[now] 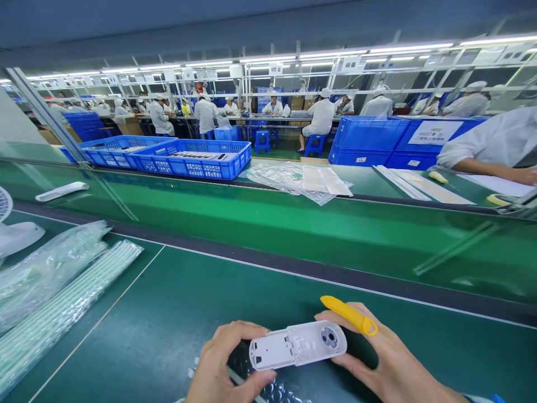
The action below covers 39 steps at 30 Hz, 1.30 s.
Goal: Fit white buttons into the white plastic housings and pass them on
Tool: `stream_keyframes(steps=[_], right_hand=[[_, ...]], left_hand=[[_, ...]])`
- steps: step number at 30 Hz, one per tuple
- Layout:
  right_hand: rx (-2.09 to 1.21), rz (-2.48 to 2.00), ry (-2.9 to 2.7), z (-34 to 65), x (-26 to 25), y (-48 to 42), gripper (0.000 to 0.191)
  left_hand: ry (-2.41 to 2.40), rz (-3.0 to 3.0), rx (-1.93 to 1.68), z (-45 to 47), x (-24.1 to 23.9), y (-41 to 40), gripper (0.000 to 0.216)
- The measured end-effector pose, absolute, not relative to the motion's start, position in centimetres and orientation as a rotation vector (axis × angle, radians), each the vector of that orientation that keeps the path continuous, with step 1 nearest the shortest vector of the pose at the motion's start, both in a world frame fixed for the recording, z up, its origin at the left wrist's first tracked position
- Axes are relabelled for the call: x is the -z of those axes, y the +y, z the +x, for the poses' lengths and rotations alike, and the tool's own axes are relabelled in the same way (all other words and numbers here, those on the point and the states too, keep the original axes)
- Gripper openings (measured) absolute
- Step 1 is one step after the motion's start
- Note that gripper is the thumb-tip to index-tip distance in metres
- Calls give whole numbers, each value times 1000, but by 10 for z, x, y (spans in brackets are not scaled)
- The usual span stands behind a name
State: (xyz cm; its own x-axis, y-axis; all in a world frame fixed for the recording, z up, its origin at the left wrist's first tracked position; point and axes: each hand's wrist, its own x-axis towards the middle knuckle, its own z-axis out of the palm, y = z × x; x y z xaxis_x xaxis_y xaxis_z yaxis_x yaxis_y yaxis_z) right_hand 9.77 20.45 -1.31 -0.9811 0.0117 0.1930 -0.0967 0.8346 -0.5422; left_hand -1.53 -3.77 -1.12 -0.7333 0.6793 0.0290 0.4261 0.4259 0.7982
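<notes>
A long white plastic housing with rounded ends is held level above the green bench, its inner side facing me. Two dark round openings show near its right end, and a joint or step crosses its middle. My left hand grips the left end between thumb and fingers. At the right end, the thumb and a finger of my right hand close around the edges. A yellow finger cot covers one right finger, which points out above the housing. Beneath the housing, clear bubble wrap lies partly hidden.
Plastic-wrapped pale strips and a white fan are at left. Beyond runs a green conveyor belt with a white part. Across it stand blue baskets, blue bins and a co-worker's sleeve.
</notes>
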Motion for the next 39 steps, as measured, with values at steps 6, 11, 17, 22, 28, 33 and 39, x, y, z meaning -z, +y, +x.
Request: stream_keyframes(steps=[6,11,17,22,28,33,39], right_hand=[[-854,99,-2885,97,15,207,37],[-888,120,-2885,97,16,208,39],[-917,77,-2849,100,13,204,38],[-931,90,-2877,97,14,202,32],[-1013,57,-2873,100,16,201,36],[-1029,59,-2870,99,14,199,38],[-1009,79,-2842,98,12,198,38]], left_hand=[[2430,894,-1213,-11,13,-35,26],[2421,888,-1237,-10,12,-32,26],[2310,1063,-1328,-12,9,-36,27],[2310,1125,-1327,-12,12,-37,28],[2302,1208,-1424,-12,11,-38,34],[2283,1216,-1444,-11,11,-37,33],[2281,1217,-1442,-11,10,-37,32]])
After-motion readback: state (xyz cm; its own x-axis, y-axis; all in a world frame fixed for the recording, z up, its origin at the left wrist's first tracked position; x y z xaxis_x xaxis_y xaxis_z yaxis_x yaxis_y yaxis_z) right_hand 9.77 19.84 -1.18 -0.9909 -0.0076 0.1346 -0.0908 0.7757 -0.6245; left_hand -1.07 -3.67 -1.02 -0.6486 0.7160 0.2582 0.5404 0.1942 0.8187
